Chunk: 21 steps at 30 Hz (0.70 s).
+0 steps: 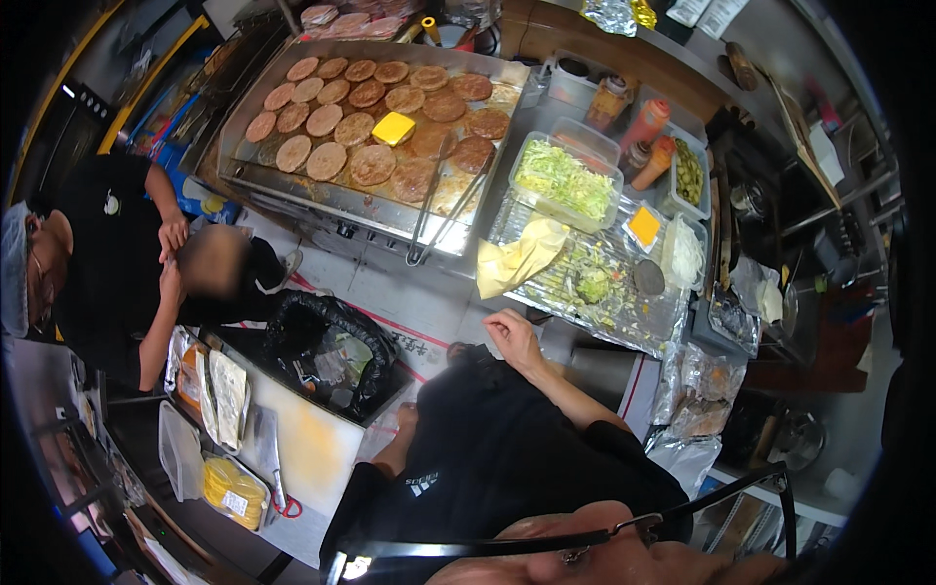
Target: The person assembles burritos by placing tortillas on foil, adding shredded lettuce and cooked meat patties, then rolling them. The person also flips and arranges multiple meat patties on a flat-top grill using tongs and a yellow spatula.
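Observation:
My right hand (513, 338) hovers just off the near edge of the steel prep counter, below a crumpled yellow wrapping paper (523, 257). Its fingers are loosely bent, slightly apart, and nothing shows in them. My left hand (406, 421) hangs low at my side, beside the black-lined bin (331, 341); its fingers cannot be made out. On the counter's wire rack lie shredded lettuce scraps (593, 283), a dark round piece (648, 277) and orange cheese slices (643, 226). A clear tub of shredded lettuce (568, 180) stands behind the paper.
Several patties (374, 165) cook on the flat griddle (278, 180), one under yellow cheese (393, 129). Tongs (429, 214) overhang its front edge. Sauce bottles (647, 122) and a pickle tub (688, 175) stand at the back. A co-worker (107, 263) is at left, near a knife (267, 453).

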### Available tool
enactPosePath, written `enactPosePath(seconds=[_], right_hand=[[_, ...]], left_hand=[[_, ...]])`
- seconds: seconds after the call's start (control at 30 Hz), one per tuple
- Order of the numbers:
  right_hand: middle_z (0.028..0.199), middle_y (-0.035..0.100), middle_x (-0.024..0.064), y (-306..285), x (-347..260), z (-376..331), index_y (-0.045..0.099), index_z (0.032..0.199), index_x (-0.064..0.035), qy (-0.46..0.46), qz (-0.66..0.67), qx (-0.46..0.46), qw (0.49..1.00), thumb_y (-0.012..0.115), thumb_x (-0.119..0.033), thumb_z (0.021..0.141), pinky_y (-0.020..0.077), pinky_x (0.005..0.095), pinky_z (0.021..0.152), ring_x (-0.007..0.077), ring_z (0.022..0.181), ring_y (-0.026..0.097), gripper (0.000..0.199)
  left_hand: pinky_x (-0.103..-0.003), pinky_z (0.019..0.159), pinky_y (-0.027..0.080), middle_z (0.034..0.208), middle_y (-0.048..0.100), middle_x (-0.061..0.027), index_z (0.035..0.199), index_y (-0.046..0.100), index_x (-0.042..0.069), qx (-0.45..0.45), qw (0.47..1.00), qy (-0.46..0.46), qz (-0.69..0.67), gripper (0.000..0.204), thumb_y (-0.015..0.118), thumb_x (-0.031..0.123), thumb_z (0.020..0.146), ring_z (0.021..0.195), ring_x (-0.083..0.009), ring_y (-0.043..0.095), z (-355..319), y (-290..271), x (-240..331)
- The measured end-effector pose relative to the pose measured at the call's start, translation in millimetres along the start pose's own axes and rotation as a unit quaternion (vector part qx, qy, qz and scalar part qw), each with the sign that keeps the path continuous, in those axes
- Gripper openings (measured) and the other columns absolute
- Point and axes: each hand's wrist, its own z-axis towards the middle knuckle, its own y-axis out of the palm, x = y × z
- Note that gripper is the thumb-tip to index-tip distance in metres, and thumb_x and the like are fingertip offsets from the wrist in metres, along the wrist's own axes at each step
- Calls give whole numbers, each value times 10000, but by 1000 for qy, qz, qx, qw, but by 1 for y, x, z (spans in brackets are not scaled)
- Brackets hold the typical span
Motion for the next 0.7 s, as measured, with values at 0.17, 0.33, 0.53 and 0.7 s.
enactPosePath(seconds=[0.17,0.33,0.53,0.7], right_hand=[[868,614,122,-15,-4,11,661,973,2,-1,-15,16,1000,616,-41,887,503,304,639,217,718,647,106],[830,620,107,-42,22,34,668,985,-12,7,-39,97,995,642,-90,892,503,293,637,218,692,633,125],[835,644,73,-161,66,123,668,978,-22,-14,-124,215,969,626,-64,897,492,260,622,135,689,589,101],[959,661,169,-269,117,237,692,1023,-51,-36,-283,226,931,639,-105,853,504,385,802,315,900,642,185]], left_hand=[[-472,822,520,924,704,-198,958,712,84,27,997,-45,-61,311,572,342,854,916,-397,668,50,-32,69],[-446,787,521,905,709,-186,946,706,76,11,991,-9,-135,330,599,369,836,889,-377,679,108,-28,76],[-390,669,548,835,713,-131,918,699,36,17,990,-16,-141,281,613,295,850,764,-274,703,60,-44,111],[-313,493,524,740,667,-98,849,675,-16,-36,954,-123,-272,252,592,222,872,623,-191,674,12,-72,87]])
